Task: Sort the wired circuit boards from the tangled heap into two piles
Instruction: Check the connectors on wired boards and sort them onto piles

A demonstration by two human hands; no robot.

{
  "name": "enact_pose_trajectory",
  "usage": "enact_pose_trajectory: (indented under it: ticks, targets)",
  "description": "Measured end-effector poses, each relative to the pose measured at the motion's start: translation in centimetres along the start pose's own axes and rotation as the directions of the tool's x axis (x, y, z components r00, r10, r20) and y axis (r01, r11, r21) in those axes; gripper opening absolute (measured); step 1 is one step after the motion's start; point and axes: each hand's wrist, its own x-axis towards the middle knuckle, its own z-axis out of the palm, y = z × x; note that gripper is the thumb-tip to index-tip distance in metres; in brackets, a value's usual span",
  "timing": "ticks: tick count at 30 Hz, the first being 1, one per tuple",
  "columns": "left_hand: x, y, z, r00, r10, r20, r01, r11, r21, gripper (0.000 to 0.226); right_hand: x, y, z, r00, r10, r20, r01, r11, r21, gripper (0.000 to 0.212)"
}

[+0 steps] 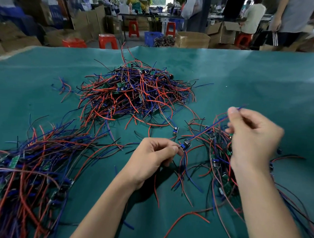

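Your left hand [151, 156] pinches a small wired circuit board [185, 145] at its fingertips, wires dangling below the pinch. Your right hand [251, 136], up and to the right of it, pinches the far end of that board's blue wire [212, 125]. The tangled heap [134, 94] lies beyond both grips; one pile [28, 166] sits left of your left hand, the other pile [221, 167] under your right wrist, all on the green table cover [245, 78]

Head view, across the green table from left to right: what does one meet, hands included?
Left pile → tangled heap → left hand pinching a small board → right hand pinching a blue wire, over the right pile.
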Motion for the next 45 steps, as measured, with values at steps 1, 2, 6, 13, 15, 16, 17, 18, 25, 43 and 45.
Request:
enact_pose_trajectory:
  ticks: [1,2,6,13,15,16,17,18,25,43,45]
  targets:
    - [0.0,0.0,0.0,1.0,-0.005,-0.009,0.005,1.0,0.0,0.018,0.4,-0.2,-0.4,0.997,-0.009,-0.075,0.011,1.0,0.029,0.02]
    - [0.1,-0.1,-0.1,0.999,-0.013,-0.033,0.012,1.0,-0.009,0.017,0.8,-0.4,-0.9,0.987,-0.016,-0.163,0.024,0.998,0.05,0.018]
    - [0.3,-0.5,-0.4,0.987,-0.053,-0.155,0.031,0.99,-0.139,0.022,1.2,-0.9,-1.3,0.964,-0.019,-0.264,0.03,0.999,0.037,0.013]
    - [0.0,-0.1,-0.2,0.995,-0.021,-0.098,0.003,0.984,-0.18,0.027,-5.1,-0.7,3.5,0.828,0.116,0.548,0.097,0.933,-0.345,0.03]
    - [0.0,0.0,-0.1,0.998,-0.013,-0.066,0.004,0.989,-0.145,0.025,-5.0,-0.4,3.3,0.842,0.056,0.537,0.117,0.952,-0.283,0.014]
    - [0.0,0.0,-0.1,0.998,-0.01,-0.059,0.003,0.992,-0.129,0.024,-4.8,-0.3,3.2,0.843,0.046,0.536,0.113,0.959,-0.26,0.009]
    - [0.0,0.0,0.0,0.999,-0.009,-0.052,0.003,0.993,-0.12,0.023,-4.6,-0.2,3.1,0.845,0.047,0.532,0.094,0.967,-0.236,0.009]
    - [0.0,-0.1,-0.1,0.999,-0.008,-0.047,0.002,0.993,-0.121,0.023,-4.5,-0.2,3.2,0.859,0.044,0.51,0.076,0.974,-0.211,0.01]
    - [0.0,-0.1,-0.1,0.999,0.047,0.027,-0.043,0.993,-0.109,0.025,-2.4,-3.7,2.8,0.991,-0.1,0.087,0.095,0.994,0.053,0.013]
    - [1.0,-1.9,-0.5,0.968,0.05,-0.247,-0.068,0.996,-0.065,0.011,-9.4,-9.1,16.7,0.588,0.093,0.803,0.493,0.746,-0.448,0.017]
    - [1.0,-1.4,-0.3,0.933,-0.008,-0.359,-0.024,0.996,-0.086,0.018,-5.6,-6.1,14.4,0.7,0.147,0.698,0.508,0.584,-0.633,0.019]
